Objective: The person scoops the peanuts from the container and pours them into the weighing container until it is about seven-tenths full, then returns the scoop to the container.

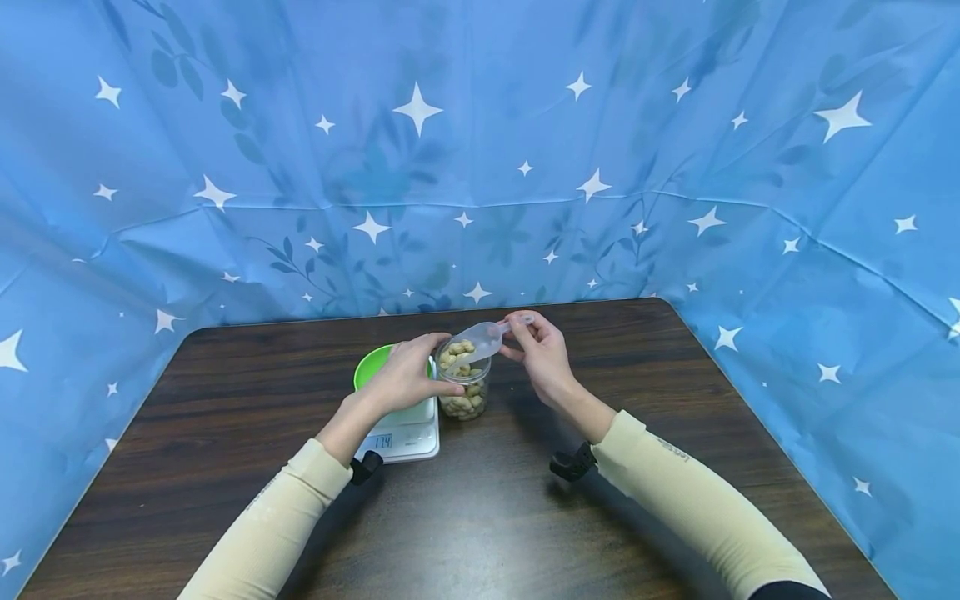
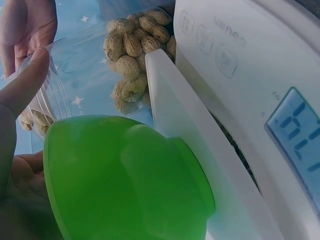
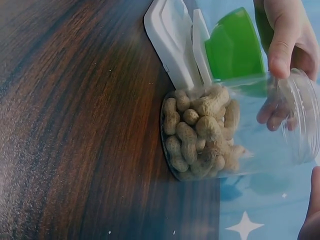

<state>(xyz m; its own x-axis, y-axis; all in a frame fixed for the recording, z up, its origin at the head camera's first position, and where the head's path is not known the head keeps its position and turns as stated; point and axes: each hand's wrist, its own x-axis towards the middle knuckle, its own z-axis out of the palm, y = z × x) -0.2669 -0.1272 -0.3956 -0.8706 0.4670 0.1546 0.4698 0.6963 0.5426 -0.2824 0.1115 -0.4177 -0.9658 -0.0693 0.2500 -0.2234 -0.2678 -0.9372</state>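
Observation:
A clear plastic jar [image 3: 257,157] stands upright on the table, its lower part filled with unshelled peanuts [image 3: 200,132]. My left hand [image 1: 405,373] grips it near the threaded rim, thumb on the near side. With my right hand [image 1: 546,357] I pinch the handle of a translucent scoop [image 1: 486,337], whose bowl tilts down into the jar's mouth. Peanuts show at the scoop's bowl; whether they lie in it or behind it I cannot tell. Beside the jar, a green bowl [image 2: 125,175] sits on a white kitchen scale [image 1: 411,444], partly hidden by my left hand.
The scale's lit display [image 1: 381,442] shows digits that look like 174. Dark wood-grain table [image 1: 600,517] lies under everything. A blue curtain [image 1: 480,167] with white stars hangs behind the table's far edge.

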